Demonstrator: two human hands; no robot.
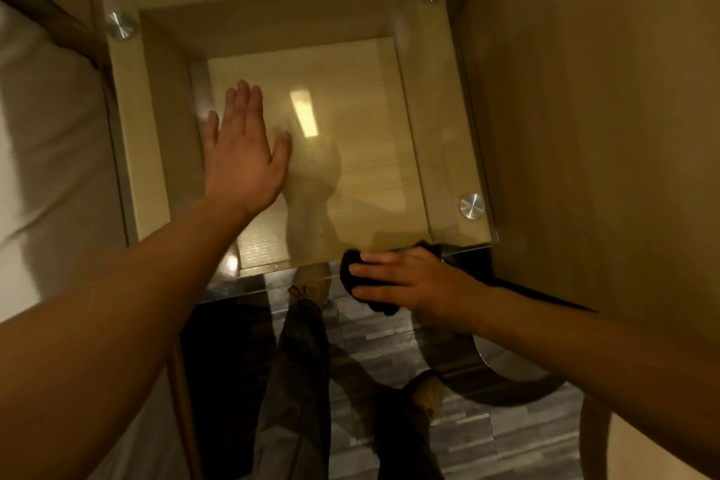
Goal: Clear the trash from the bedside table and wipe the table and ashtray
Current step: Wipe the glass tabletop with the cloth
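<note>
**On the glass top: one palm flat, one hand on the cloth**

At the bedside table [440, 121], seen from straight above, a clear glass top sits on round metal studs [121, 24] over a pale wooden frame, with a wooden shelf visible through the glass. The left hand [243, 152] lies palm-down on the left part of the glass, fingers stretched out and close together, thumb spread to the side, holding nothing. The right hand [405, 284] rests at the near edge of the glass by the right corner, fingers extended and slightly curled over a dark cloth [352, 273], pressing it against the surface; the cloth bunches out beyond the fingertips and under the palm. A bright strip of light reflects in the middle of the glass. White bedding [43, 152] lies just left of the table, and a beige wall [592, 109] stands to its right. Below, through the glass edge, dark trousers [296, 382] and striped grey flooring [487, 440] show.
</note>
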